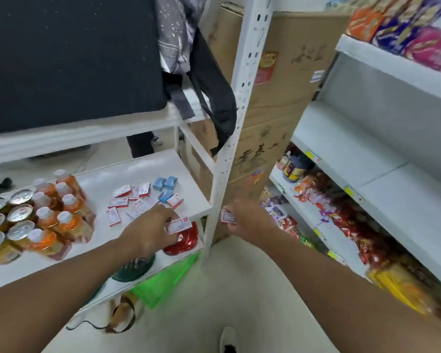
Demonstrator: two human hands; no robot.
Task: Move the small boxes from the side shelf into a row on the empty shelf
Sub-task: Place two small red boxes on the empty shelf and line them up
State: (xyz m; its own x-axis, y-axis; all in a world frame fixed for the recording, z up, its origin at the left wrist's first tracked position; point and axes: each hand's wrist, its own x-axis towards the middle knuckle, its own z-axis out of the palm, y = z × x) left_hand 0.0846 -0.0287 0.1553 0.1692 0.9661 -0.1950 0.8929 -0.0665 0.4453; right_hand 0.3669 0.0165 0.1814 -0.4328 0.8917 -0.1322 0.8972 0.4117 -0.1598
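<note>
— Where are the hands?
— Left hand (152, 231) pinches a small box (179, 224) at the side shelf's (138, 171) front edge; right hand (250, 220) pinches another box (227, 216) beyond its corner post

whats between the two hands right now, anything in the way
In the head view, the white upright post of the side shelf stands between the left hand and right hand; each holds a small red-and-white box.
</note>
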